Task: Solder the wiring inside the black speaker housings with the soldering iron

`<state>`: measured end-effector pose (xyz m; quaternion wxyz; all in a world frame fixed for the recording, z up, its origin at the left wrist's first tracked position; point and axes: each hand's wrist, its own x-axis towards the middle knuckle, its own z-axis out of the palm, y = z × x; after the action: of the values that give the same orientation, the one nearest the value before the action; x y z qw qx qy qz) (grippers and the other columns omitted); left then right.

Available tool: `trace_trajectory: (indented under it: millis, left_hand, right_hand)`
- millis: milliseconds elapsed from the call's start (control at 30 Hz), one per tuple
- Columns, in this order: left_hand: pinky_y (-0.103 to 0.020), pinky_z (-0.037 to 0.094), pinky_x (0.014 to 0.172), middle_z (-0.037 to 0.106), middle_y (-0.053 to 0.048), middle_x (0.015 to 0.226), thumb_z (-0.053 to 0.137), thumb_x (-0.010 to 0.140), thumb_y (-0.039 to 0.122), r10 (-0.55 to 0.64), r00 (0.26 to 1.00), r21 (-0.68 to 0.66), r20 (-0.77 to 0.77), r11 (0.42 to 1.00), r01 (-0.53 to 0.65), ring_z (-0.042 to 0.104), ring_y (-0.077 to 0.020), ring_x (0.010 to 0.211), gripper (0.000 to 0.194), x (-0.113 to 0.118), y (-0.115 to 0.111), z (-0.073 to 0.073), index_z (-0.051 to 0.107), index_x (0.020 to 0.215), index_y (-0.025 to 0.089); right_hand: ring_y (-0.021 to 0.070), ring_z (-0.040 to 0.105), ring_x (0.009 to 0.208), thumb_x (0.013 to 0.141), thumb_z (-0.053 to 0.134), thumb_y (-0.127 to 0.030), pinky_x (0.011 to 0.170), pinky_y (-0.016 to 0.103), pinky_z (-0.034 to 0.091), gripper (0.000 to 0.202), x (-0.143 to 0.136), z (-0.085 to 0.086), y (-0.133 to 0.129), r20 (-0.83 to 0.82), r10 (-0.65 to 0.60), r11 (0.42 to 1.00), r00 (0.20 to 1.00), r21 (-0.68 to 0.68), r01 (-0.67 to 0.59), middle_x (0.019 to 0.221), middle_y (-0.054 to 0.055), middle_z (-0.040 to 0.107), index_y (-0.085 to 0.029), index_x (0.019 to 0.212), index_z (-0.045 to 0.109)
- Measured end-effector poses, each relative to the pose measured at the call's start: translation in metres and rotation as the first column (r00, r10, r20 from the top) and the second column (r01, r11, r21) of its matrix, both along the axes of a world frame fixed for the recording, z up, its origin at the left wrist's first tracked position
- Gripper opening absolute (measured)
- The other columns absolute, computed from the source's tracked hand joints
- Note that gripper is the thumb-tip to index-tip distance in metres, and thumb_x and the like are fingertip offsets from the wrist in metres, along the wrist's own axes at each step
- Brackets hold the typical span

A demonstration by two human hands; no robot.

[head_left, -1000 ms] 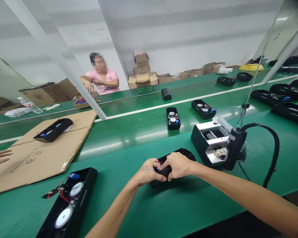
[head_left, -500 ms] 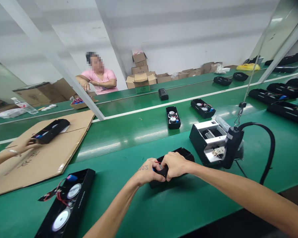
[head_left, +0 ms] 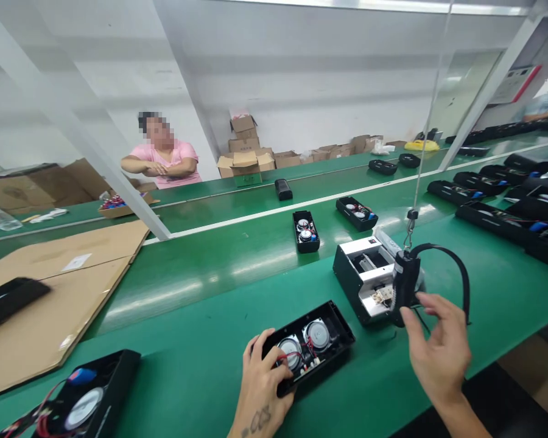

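A black speaker housing (head_left: 307,350) lies open side up on the green bench, showing two round silver-backed speakers and red wires. My left hand (head_left: 265,380) grips its left end, fingers curled over the rim. Farther right, my right hand (head_left: 441,353) is raised with thumb and fingers apart around the lower part of a hanging black electric screwdriver (head_left: 405,280). Whether the fingertips touch it I cannot tell. Just behind stands a black-and-silver box-shaped machine (head_left: 349,280), partly covered by the screwdriver.
Another open speaker housing (head_left: 119,383) lies at lower left, near a cardboard sheet (head_left: 95,289) with a dark housing on it. Two housings sit on the green belt (head_left: 228,243) beyond. Several more line the right side. A person (head_left: 164,159) sits across the belt.
My right hand has left the housing and moved right to the screwdriver. My left hand stays on the housing, whose speakers now show. The view has shifted right; the co-worker's hand at left is gone.
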<state>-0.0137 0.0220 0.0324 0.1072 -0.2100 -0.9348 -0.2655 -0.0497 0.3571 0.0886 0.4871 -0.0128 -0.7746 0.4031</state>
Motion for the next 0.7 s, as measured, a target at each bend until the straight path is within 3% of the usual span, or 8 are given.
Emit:
trace_trajectory:
  millis: [100, 200, 267, 367, 433, 500, 600, 700]
  left_hand:
    - [-0.068, 0.037, 0.110, 0.074, 0.003, 0.099, 0.073, 0.072, 0.016, -0.029, 0.998, -0.039, -0.049, 0.999, 0.027, 0.049, -0.0398, 0.143, 0.018, -0.004, -0.006, -0.006, 0.072, 0.080, 0.032]
    - [-0.065, 0.041, 0.106, 0.073, 0.002, 0.097, 0.073, 0.072, 0.018, -0.036, 0.994, -0.063, -0.104, 0.998, 0.030, 0.051, -0.0397, 0.141, 0.018, -0.009, -0.007, -0.006, 0.073, 0.080, 0.033]
    - [-0.062, 0.041, 0.106, 0.073, 0.001, 0.094, 0.072, 0.069, 0.016, -0.024, 0.989, -0.067, -0.148, 0.998, 0.015, 0.051, -0.0389, 0.141, 0.018, -0.009, -0.005, -0.006, 0.072, 0.078, 0.032]
    - [-0.060, 0.041, 0.104, 0.071, 0.000, 0.091, 0.071, 0.064, 0.014, -0.028, 0.971, -0.119, -0.237, 0.993, 0.000, 0.053, -0.0394, 0.137, 0.020, -0.011, -0.002, -0.009, 0.072, 0.074, 0.031]
    - [-0.059, 0.043, 0.101, 0.071, -0.001, 0.090, 0.072, 0.063, 0.015, -0.054, 0.958, -0.166, -0.283, 0.986, 0.006, 0.055, -0.0403, 0.134, 0.019, -0.013, -0.003, -0.011, 0.072, 0.073, 0.031]
    - [-0.057, 0.044, 0.100, 0.071, -0.001, 0.089, 0.074, 0.064, 0.017, -0.071, 0.951, -0.190, -0.302, 0.982, 0.013, 0.056, -0.0402, 0.132, 0.016, -0.016, -0.006, -0.013, 0.073, 0.072, 0.031]
    - [-0.056, 0.045, 0.102, 0.072, 0.000, 0.090, 0.077, 0.066, 0.017, -0.084, 0.957, -0.205, -0.278, 0.979, 0.026, 0.056, -0.0388, 0.134, 0.018, -0.018, -0.009, -0.016, 0.074, 0.074, 0.032]
    - [-0.052, 0.045, 0.102, 0.072, 0.001, 0.090, 0.080, 0.063, 0.018, -0.074, 0.964, -0.200, -0.257, 0.980, 0.021, 0.057, -0.0377, 0.135, 0.019, -0.015, -0.006, -0.018, 0.074, 0.074, 0.033]
  right_hand:
    - [0.0387, 0.063, 0.122, 0.096, 0.064, -0.061, 0.094, 0.053, 0.055, 0.061, -0.016, -0.006, 0.035, 0.357, -0.061, 0.997, 0.932, -0.020, 0.073, 0.135, 0.019, 0.066, -0.019, 0.140, 0.064]
    - [0.0344, 0.072, 0.102, 0.086, 0.073, -0.067, 0.085, 0.046, 0.057, 0.054, -0.030, -0.015, 0.046, 0.506, 0.051, 0.996, 0.861, -0.093, -0.004, 0.110, 0.012, 0.078, -0.022, 0.115, 0.071]
    - [0.0280, 0.072, 0.081, 0.077, 0.084, -0.062, 0.077, 0.041, 0.057, 0.051, -0.033, -0.022, 0.044, 0.431, 0.065, 0.983, 0.900, -0.184, 0.018, 0.088, 0.007, 0.077, -0.021, 0.103, 0.067]
    - [0.0182, 0.059, 0.054, 0.084, 0.080, -0.055, 0.058, 0.034, 0.050, 0.047, -0.032, -0.026, 0.038, 0.328, 0.323, 0.877, 0.888, -0.457, -0.150, 0.065, -0.002, 0.063, -0.020, 0.108, 0.060]
    - [0.0141, 0.051, 0.047, 0.090, 0.077, -0.048, 0.052, 0.031, 0.045, 0.042, -0.031, -0.017, 0.037, 0.225, 0.490, 0.752, 0.843, -0.598, -0.277, 0.061, -0.007, 0.056, -0.021, 0.114, 0.056]
    - [0.0131, 0.051, 0.049, 0.092, 0.078, -0.039, 0.055, 0.031, 0.045, 0.039, -0.031, 0.002, 0.038, 0.072, 0.494, 0.707, 0.867, -0.614, -0.352, 0.063, -0.008, 0.055, -0.024, 0.115, 0.052]
    - [0.0133, 0.052, 0.052, 0.095, 0.075, -0.033, 0.060, 0.033, 0.048, 0.037, -0.037, 0.029, 0.037, -0.112, 0.428, 0.740, 0.897, -0.526, -0.419, 0.064, -0.010, 0.056, -0.027, 0.118, 0.046]
    - [0.0130, 0.052, 0.051, 0.095, 0.073, -0.033, 0.066, 0.034, 0.050, 0.032, -0.049, 0.039, 0.034, -0.060, 0.380, 0.824, 0.923, -0.432, -0.367, 0.060, -0.010, 0.057, -0.025, 0.110, 0.046]
